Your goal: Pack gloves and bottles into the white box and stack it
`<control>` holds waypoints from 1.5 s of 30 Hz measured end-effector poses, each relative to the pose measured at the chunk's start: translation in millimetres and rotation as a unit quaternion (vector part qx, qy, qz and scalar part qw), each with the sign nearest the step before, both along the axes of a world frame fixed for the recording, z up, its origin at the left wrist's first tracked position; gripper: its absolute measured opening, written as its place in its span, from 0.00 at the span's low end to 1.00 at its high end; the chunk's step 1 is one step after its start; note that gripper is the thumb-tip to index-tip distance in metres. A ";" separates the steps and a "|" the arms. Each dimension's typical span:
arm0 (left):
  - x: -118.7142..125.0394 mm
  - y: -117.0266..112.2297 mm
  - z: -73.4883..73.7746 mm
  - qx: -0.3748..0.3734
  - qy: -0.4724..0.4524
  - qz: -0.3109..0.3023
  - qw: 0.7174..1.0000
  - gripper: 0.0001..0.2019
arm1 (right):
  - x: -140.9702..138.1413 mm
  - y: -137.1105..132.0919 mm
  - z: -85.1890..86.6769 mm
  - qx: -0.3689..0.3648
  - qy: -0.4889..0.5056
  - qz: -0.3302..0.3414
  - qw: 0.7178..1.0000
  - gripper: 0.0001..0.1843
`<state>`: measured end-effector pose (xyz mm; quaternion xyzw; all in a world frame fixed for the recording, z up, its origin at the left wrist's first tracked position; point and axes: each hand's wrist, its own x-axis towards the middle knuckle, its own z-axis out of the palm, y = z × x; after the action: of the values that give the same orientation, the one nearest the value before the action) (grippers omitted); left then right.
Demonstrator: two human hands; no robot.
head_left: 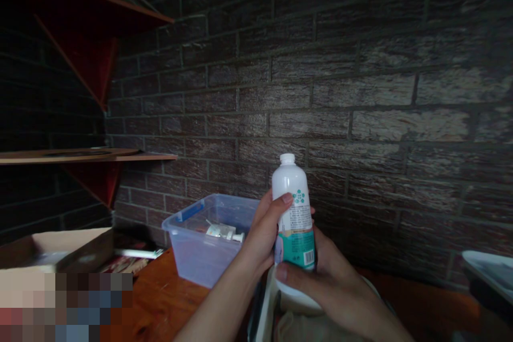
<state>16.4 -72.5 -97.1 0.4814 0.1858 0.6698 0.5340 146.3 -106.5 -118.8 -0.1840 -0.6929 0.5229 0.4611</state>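
Holding a white bottle (296, 219) close to upright in both hands, over a light-coloured tub (266, 304) on the table (154, 299). Noted a white cap (287, 158) on top and a printed label (297, 246) turned to the camera.

Judged as done: pick-up, with a steady-looking two-handed grip. Judged as left: release, not yet made. Cannot tell fill level, nor contact between base and tub.

Checked fingers: closed in around the bottle on both sides. Left hand (262, 232) higher, with thumb pressed across the upper left front and other fingers wrapped behind; fingertips (313, 210) just showing past the right side, likely from the same hand. Right hand (332, 278) lower, with thumb across the front near the base and remaining fingers behind, mostly hidden.

Directly below: grey-brown cloth (320, 328) inside the tub.

Further out, left of the left hand and toward the table's back edge: a translucent plastic bin (196, 262), near right corner hidden by the forearm; inside, a white container (224, 232), apparently pump-topped. Toward the table's left edge: a cardboard box (84, 238), plus a white stick (136, 253). Toward the right end: a white-rimmed item (491, 262), too dark to identify. Behind the back edge: a brick wall (328, 91).
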 end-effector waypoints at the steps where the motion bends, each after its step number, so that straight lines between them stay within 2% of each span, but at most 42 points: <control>1: 0.0 -0.5 0.5 0.002 -0.005 -0.010 1.000 0.22 | -0.8 -1.5 0.7 -0.005 0.002 0.000 1.000 0.34; 4: -0.3 -1.8 2.3 0.010 -0.002 -0.014 1.000 0.24 | -2.9 -1.5 -1.1 0.003 0.000 -0.038 0.999 0.31; 8: 0.5 -2.3 3.0 0.010 0.033 0.053 0.998 0.24 | -2.3 5.0 -8.2 0.037 -0.064 -0.134 0.988 0.28; 10: 1.3 -1.6 2.4 0.002 0.037 0.067 0.997 0.25 | -0.1 6.7 -9.4 0.051 -0.109 -0.175 0.977 0.27; 11: 1.4 -0.9 2.1 -0.005 0.032 0.063 0.998 0.24 | 1.3 6.6 -8.8 0.057 -0.118 -0.173 0.976 0.28; 14: -0.6 1.4 1.5 -0.024 -0.008 0.026 0.999 0.22 | 4.2 3.3 -3.4 0.056 -0.077 -0.085 0.992 0.31; 17: -4.9 2.2 1.6 -0.033 -0.033 -0.040 0.998 0.25 | 3.5 -0.6 2.1 0.009 -0.015 0.023 1.000 0.36; 19: -6.3 1.1 2.3 -0.026 -0.035 -0.067 0.997 0.28 | 1.5 -1.3 2.8 -0.001 -0.004 0.048 0.999 0.36; 21: -4.8 -1.2 3.7 -0.014 -0.032 -0.051 0.998 0.29 | -0.3 -0.4 0.8 0.022 -0.018 0.011 1.000 0.34; 23: -0.8 -3.8 5.5 -0.002 -0.027 0.009 1.000 0.28 | -1.2 1.5 -2.6 0.048 -0.068 -0.085 0.993 0.30; 26: 5.4 -5.2 6.7 0.003 -0.007 0.089 0.996 0.31 | -1.1 4.4 -7.7 0.072 -0.161 -0.229 0.957 0.24; 28: 6.3 -2.8 5.7 -0.012 -0.003 0.103 0.995 0.32 | -0.7 5.7 -9.8 0.079 -0.185 -0.258 0.945 0.25; 31: 0.7 4.0 1.4 -0.036 -0.026 0.055 0.998 0.28 | -1.0 6.4 -10.4 0.078 -0.149 -0.205 0.964 0.27; 33: -5.3 8.1 -1.8 -0.036 -0.046 -0.029 0.998 0.26 | -2.1 5.8 -9.3 0.056 -0.086 -0.124 0.987 0.28; 35: -9.4 9.6 -3.6 -0.015 -0.058 -0.101 0.993 0.26 | -3.5 4.5 -7.9 0.030 -0.025 -0.049 0.998 0.30; 37: -9.2 8.2 -2.9 0.008 -0.057 -0.111 0.992 0.26 | -4.2 2.9 -7.1 0.028 -0.010 -0.035 0.999 0.32; 38: -7.5 6.7 -1.8 0.015 -0.056 -0.085 0.995 0.25 | -4.2 2.2 -7.2 0.037 -0.029 -0.062 0.997 0.30; 40: -2.3 3.6 0.9 0.016 -0.054 -0.002 0.998 0.24 | -3.7 1.8 -9.1 0.065 -0.104 -0.162 0.979 0.24; 42: 2.5 2.3 2.5 0.009 -0.052 0.060 0.997 0.24 | -3.0 2.7 -12.6 0.097 -0.187 -0.272 0.939 0.18; 44: 4.0 4.1 2.1 -0.011 -0.056 0.068 0.996 0.26 | -2.6 4.5 -16.1 0.128 -0.232 -0.328 0.907 0.17; 45: 3.3 6.2 1.2 -0.026 -0.063 0.057 0.996 0.25 | -2.4 5.5 -17.1 0.138 -0.238 -0.333 0.902 0.18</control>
<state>19.7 -66.3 -95.9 0.4128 0.1957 0.7232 0.5181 144.0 -101.1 -136.0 -0.4575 -0.7454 0.1788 0.4507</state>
